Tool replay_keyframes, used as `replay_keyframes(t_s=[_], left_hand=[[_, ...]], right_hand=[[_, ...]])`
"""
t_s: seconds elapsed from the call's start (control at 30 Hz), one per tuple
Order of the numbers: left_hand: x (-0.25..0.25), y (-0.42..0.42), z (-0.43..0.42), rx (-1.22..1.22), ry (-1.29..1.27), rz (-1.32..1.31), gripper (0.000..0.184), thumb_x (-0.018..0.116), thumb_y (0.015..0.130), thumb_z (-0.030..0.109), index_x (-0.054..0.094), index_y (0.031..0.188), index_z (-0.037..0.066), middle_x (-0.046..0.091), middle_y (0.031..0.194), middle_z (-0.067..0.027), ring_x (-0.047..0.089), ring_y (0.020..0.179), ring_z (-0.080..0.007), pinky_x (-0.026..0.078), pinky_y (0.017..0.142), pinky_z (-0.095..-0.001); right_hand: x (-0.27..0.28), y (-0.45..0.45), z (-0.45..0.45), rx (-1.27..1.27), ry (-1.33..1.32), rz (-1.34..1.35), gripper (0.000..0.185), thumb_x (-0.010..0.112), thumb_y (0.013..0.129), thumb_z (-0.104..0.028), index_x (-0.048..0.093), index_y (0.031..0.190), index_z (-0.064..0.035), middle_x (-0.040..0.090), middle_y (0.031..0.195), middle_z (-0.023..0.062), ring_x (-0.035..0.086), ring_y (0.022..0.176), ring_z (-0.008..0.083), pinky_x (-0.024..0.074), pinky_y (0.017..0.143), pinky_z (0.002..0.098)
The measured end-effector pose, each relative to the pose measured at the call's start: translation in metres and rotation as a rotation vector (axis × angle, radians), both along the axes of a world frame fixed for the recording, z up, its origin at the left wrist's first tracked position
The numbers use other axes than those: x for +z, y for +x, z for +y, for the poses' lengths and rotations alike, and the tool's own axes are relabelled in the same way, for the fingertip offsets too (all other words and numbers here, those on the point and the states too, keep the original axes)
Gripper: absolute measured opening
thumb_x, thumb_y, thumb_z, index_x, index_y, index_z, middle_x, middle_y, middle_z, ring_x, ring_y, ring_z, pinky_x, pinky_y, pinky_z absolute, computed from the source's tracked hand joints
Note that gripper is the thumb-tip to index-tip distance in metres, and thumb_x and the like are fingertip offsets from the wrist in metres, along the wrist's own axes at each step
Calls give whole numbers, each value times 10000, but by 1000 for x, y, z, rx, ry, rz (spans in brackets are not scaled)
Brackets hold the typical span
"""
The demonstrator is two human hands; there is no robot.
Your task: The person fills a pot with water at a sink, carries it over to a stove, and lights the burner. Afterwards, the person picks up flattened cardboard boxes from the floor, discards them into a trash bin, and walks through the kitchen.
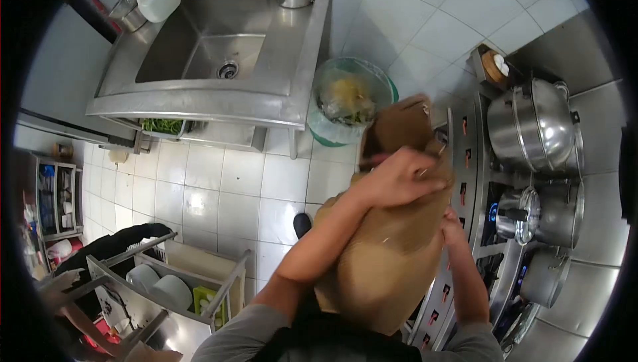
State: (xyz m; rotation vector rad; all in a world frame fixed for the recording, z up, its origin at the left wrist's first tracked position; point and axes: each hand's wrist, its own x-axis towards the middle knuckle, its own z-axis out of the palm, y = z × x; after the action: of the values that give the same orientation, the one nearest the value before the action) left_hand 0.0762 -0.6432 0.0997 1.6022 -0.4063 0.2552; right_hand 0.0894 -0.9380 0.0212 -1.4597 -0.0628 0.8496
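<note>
A large brown paper bag (389, 256) stands tilted against the front of my body, its mouth facing away toward the bin. Across the top of the bag lies my left hand (407, 179), its fingers curled at the rim and slightly blurred. The inside of the bag is dark, so its contents cannot be made out. Low on the bag's right side, my right hand (453, 229) grips the paper, with most of its fingers hidden behind the bag. Just beyond the mouth is a green bin (325, 137) with a clear liner and food scraps in it.
A stove (468, 163) with knobs and lit burners runs along my right, carrying a big steamer pot (531, 126), a pressure cooker (518, 212) and other pots. Ahead left is a steel sink (219, 93). A cart (149, 322) with bowls and another person's arm (86, 319) are lower left.
</note>
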Motion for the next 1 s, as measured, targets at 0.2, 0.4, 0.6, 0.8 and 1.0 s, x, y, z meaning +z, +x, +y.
replay_keyframes(t_s=[0.2,0.4,0.6,0.8,1.0], left_hand=[[12,154,37,236,127,-132,295,655,801,283,631,815,-11,588,702,-175,569,637,-284,452,603,-361],[-63,165,92,780,607,72,372,569,878,312,607,1086,6,507,1214,-234,440,1159,-397,349,973,-463],[-154,109,80,611,516,719,612,591,856,382,410,1353,73,275,1403,-272,282,1281,-445,246,1063,-465],[-244,165,50,526,191,592,589,629,845,324,443,1256,-54,528,1169,-289,501,1130,-383,364,972,-409],[-270,241,61,595,99,811,648,542,877,439,395,1310,-19,433,1284,-297,398,1214,-425,308,1018,-416]], right_hand=[[-20,107,55,-208,221,72,431,671,808,-285,578,1129,-13,637,1043,66,617,907,176,507,776,300],[-86,199,124,-236,286,372,540,634,846,-361,507,1238,-11,604,1121,87,597,973,199,494,825,293],[-264,304,148,-157,171,553,538,593,880,-371,516,1209,47,610,1090,125,602,946,200,497,796,294],[-294,343,173,237,-319,180,511,529,910,-374,561,1128,88,618,1065,169,597,961,256,470,804,331],[-129,327,224,2,28,357,689,464,915,-494,279,1421,-65,335,1421,158,344,1292,272,252,1065,336]])
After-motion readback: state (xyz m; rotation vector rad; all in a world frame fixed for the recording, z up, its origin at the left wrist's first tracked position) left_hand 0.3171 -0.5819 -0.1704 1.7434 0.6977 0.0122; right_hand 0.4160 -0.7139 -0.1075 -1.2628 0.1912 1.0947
